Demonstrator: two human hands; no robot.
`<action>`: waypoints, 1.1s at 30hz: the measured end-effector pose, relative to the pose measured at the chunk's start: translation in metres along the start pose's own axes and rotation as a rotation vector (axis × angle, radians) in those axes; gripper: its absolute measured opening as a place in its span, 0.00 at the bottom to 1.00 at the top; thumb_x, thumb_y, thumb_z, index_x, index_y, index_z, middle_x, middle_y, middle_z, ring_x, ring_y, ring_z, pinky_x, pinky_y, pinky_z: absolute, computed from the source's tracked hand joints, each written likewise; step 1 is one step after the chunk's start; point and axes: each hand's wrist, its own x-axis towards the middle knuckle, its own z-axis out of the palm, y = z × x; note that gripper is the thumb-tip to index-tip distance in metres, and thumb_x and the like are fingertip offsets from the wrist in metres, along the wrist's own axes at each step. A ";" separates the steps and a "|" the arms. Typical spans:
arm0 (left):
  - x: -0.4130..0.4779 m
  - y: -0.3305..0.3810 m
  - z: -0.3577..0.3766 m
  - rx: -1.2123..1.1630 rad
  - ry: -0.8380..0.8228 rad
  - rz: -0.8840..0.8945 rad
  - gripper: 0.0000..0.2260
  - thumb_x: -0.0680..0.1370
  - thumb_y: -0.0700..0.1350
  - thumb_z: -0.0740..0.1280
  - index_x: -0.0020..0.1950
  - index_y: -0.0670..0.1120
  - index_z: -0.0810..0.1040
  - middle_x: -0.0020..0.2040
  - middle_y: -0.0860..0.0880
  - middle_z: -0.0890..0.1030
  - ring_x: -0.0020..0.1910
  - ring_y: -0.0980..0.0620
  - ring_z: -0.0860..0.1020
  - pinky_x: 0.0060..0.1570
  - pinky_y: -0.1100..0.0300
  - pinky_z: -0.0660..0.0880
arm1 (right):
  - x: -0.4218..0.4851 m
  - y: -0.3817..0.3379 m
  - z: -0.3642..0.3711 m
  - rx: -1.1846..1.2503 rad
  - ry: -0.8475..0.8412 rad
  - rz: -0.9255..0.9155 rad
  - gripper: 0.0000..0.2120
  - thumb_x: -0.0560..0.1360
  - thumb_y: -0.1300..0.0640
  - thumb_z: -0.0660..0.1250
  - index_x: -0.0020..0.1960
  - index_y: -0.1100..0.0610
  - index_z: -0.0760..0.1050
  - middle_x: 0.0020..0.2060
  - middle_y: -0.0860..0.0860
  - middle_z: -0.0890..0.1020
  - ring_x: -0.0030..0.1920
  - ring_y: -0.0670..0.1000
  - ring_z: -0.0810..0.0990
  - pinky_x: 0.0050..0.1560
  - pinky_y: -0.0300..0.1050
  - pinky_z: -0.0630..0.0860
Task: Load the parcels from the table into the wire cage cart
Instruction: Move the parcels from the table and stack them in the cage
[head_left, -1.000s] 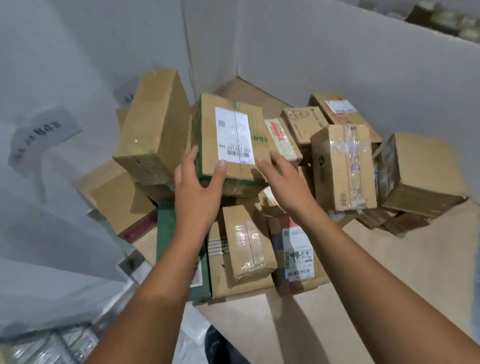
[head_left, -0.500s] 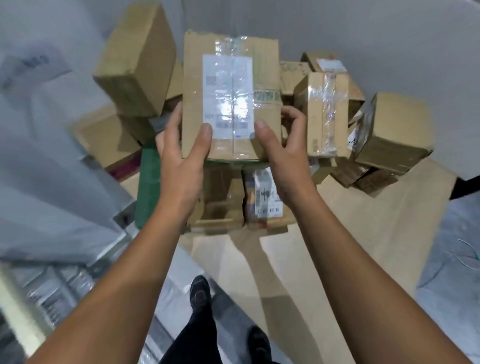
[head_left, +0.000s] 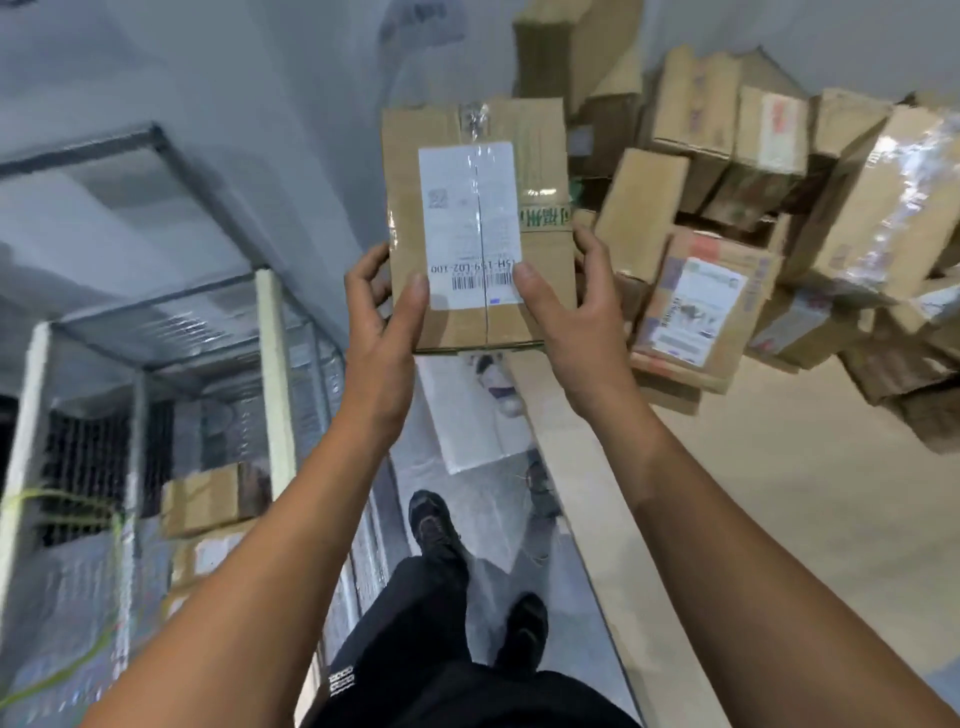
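I hold a brown cardboard parcel (head_left: 478, 171) with a white shipping label up in front of me, off the table. My left hand (head_left: 382, 332) grips its lower left edge, thumb on the label. My right hand (head_left: 563, 306) grips its lower right edge, thumb on the barcode. The wire cage cart (head_left: 156, 332) stands at the left, with a few parcels (head_left: 213, 499) inside it. A heap of several cardboard parcels (head_left: 727, 218) lies on the table (head_left: 769, 499) at the right.
White partition walls (head_left: 260, 104) rise behind the cart and the table. My feet in dark shoes (head_left: 436, 530) stand on the grey floor in the gap between cart and table. A white sheet (head_left: 467, 415) lies on the floor ahead.
Both hands lifted the labelled parcel off the heap and carried it left, away from the table. The view swung left, bringing the wire cage cart into sight.
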 end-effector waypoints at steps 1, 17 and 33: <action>-0.002 -0.001 -0.015 -0.008 0.057 -0.024 0.29 0.72 0.68 0.72 0.70 0.62 0.69 0.72 0.43 0.75 0.69 0.45 0.77 0.69 0.40 0.74 | -0.001 0.001 0.016 -0.033 -0.066 0.001 0.37 0.73 0.38 0.74 0.78 0.44 0.67 0.72 0.49 0.75 0.72 0.46 0.75 0.73 0.55 0.74; 0.016 -0.054 -0.256 -0.106 0.725 -0.153 0.30 0.80 0.51 0.72 0.80 0.57 0.64 0.66 0.58 0.81 0.61 0.61 0.81 0.60 0.60 0.78 | 0.018 0.042 0.329 -0.157 -0.874 0.226 0.41 0.68 0.33 0.74 0.78 0.36 0.66 0.72 0.48 0.74 0.69 0.48 0.78 0.72 0.56 0.75; 0.139 -0.165 -0.404 -0.340 1.202 -0.381 0.26 0.78 0.56 0.74 0.74 0.62 0.71 0.63 0.55 0.83 0.61 0.50 0.83 0.63 0.40 0.78 | 0.085 0.138 0.611 -0.468 -1.468 0.266 0.25 0.78 0.45 0.73 0.73 0.41 0.70 0.60 0.41 0.82 0.56 0.39 0.82 0.52 0.33 0.79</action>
